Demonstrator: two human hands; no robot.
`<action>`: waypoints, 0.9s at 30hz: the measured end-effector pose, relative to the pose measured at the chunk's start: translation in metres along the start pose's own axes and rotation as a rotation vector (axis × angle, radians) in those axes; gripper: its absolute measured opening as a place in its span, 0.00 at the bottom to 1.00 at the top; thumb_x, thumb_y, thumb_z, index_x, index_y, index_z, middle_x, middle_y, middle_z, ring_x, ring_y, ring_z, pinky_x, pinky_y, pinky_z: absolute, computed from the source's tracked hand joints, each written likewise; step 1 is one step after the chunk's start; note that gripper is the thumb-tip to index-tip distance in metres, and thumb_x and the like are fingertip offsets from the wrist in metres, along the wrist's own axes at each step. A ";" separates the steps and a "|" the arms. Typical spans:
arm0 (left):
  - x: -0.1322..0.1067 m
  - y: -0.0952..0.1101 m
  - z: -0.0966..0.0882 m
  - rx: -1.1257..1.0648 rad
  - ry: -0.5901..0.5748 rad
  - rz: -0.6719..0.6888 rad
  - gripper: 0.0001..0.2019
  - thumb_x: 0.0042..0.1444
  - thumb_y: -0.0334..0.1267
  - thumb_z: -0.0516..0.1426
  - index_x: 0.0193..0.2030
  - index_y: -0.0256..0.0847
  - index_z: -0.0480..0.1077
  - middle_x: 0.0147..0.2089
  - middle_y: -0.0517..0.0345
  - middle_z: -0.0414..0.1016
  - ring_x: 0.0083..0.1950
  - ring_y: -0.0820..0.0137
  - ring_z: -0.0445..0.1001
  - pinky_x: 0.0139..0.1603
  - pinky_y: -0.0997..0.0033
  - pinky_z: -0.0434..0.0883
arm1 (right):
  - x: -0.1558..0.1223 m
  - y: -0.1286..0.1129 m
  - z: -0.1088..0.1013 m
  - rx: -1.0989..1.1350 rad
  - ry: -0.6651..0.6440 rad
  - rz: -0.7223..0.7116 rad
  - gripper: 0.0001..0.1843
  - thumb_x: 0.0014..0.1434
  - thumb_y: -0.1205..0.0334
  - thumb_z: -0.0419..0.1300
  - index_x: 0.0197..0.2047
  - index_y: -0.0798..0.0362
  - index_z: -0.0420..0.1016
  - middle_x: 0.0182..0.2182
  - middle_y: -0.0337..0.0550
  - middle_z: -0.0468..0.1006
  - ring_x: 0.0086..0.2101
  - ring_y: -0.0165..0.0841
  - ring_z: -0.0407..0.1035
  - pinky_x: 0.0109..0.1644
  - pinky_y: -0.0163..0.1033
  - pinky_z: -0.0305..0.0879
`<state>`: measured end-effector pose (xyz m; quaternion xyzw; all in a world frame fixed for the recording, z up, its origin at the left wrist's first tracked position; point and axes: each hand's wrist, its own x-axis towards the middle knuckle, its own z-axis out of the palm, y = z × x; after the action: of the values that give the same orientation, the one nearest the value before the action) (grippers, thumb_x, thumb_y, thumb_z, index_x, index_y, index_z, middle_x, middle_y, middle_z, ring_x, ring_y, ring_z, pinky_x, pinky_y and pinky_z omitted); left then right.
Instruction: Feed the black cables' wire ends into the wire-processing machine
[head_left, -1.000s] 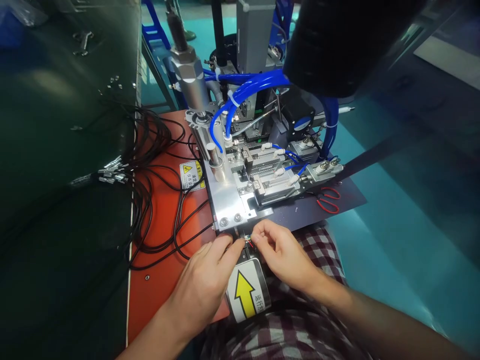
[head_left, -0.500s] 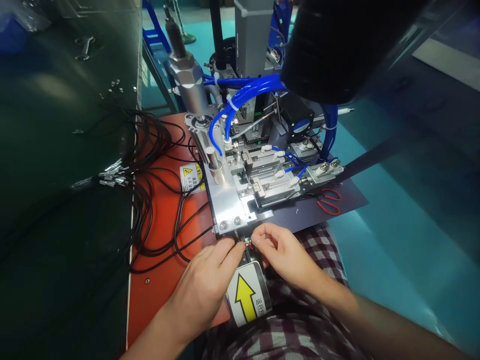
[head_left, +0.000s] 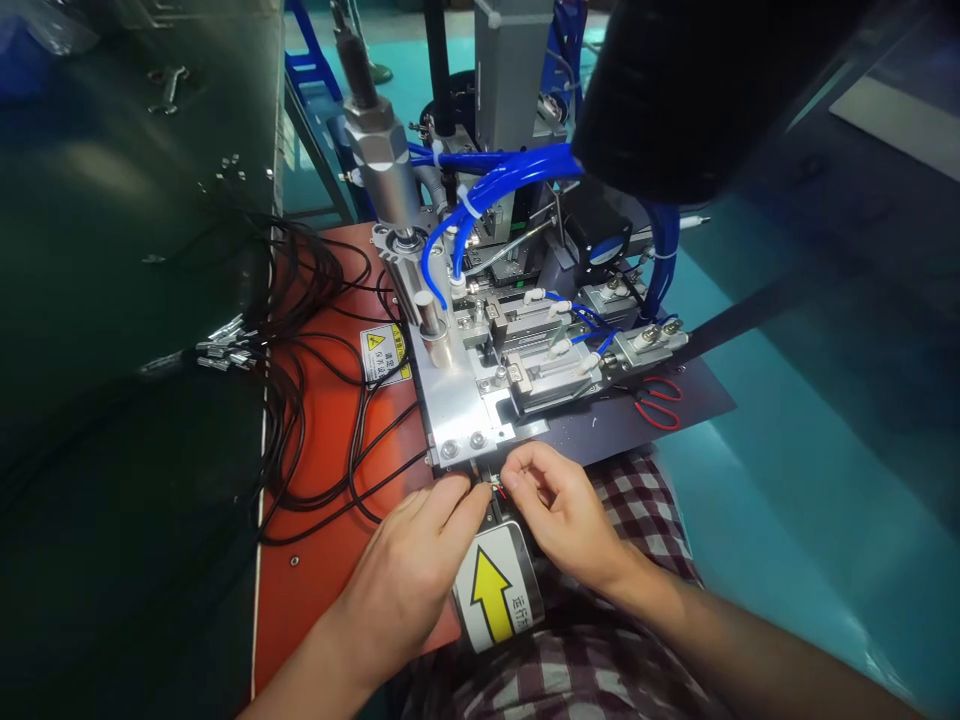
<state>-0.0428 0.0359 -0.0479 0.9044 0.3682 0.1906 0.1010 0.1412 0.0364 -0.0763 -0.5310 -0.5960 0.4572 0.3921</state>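
Observation:
Just in front of the machine's metal plate (head_left: pixel 457 405), my two hands meet at their fingertips. Thin wires (head_left: pixel 501 490), one of them red, show between them beside a tiny pale piece. My left hand (head_left: pixel 424 545) is closed, thumb and forefinger pinching at the left end of the wires. From the right, my right hand (head_left: pixel 562 510) pinches the wires between thumb and forefinger, its other fingers curled. The fingertips hide most of what they grip. Below them is a white label (head_left: pixel 499 590) with a yellow arrow on a dark housing.
Black cables (head_left: pixel 300 480) with silvery ends lie coiled at left across the red board and dark bench. Blue air hoses (head_left: pixel 510 175) arch over the machine. Red-handled scissors (head_left: pixel 660 405) rest at its right edge. A large black cylinder (head_left: pixel 675 100) hangs in the upper foreground.
Both hands stay nearly in place, still pinching at the wires; the right fingertips have shifted very slightly. The view has moved a little.

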 end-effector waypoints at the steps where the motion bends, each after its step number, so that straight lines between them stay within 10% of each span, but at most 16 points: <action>1: 0.000 0.000 0.000 -0.003 -0.003 -0.001 0.15 0.62 0.25 0.45 0.53 0.32 0.64 0.41 0.45 0.72 0.38 0.64 0.73 0.34 0.66 0.74 | 0.000 0.000 0.001 0.008 0.004 -0.005 0.07 0.63 0.65 0.52 0.32 0.52 0.66 0.27 0.37 0.66 0.26 0.30 0.59 0.31 0.36 0.59; 12: -0.003 -0.001 0.003 -0.012 -0.016 -0.014 0.16 0.62 0.26 0.45 0.55 0.33 0.64 0.42 0.46 0.72 0.38 0.64 0.72 0.35 0.66 0.74 | 0.008 -0.008 -0.003 0.252 -0.109 0.384 0.10 0.59 0.60 0.54 0.27 0.53 0.66 0.19 0.32 0.61 0.18 0.25 0.53 0.19 0.32 0.49; 27: -0.003 -0.002 0.002 -0.027 -0.017 -0.019 0.17 0.60 0.24 0.47 0.56 0.33 0.63 0.42 0.46 0.71 0.38 0.64 0.72 0.35 0.66 0.75 | 0.007 -0.008 0.011 0.225 0.029 0.236 0.06 0.56 0.61 0.58 0.29 0.53 0.67 0.18 0.30 0.59 0.19 0.26 0.54 0.22 0.33 0.50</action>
<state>-0.0452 0.0348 -0.0509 0.9009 0.3735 0.1868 0.1182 0.1279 0.0416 -0.0715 -0.5565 -0.4689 0.5564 0.4012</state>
